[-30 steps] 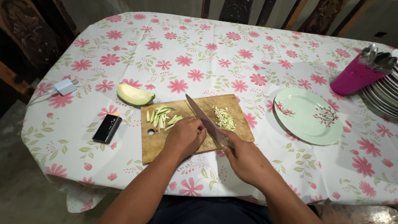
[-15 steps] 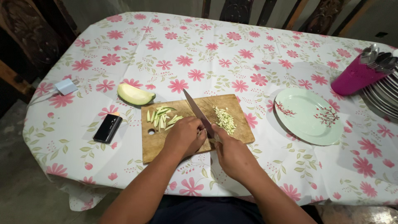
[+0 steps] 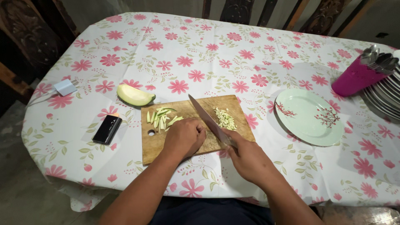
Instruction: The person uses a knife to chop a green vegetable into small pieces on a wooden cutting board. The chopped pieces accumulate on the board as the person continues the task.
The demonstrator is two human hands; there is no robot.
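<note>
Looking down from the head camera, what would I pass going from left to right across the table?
Small white block → black rectangular device → green fruit wedge → green strips on the wooden cutting board → knife → chopped bits → pale green plate → pink cutlery holder.

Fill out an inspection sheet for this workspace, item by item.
Surface: table under a floral cloth.
Job's things: board; strips at its left, diced bits at its right; knife angled across the board.
Clutter: mango piece, black device, white adapter, green plate, pink cup with cutlery, plate stack.
Hands: left hand fisted on the board; right hand grips the knife.
Cables: nothing seen.
Surroundings: wooden chairs behind.
</note>
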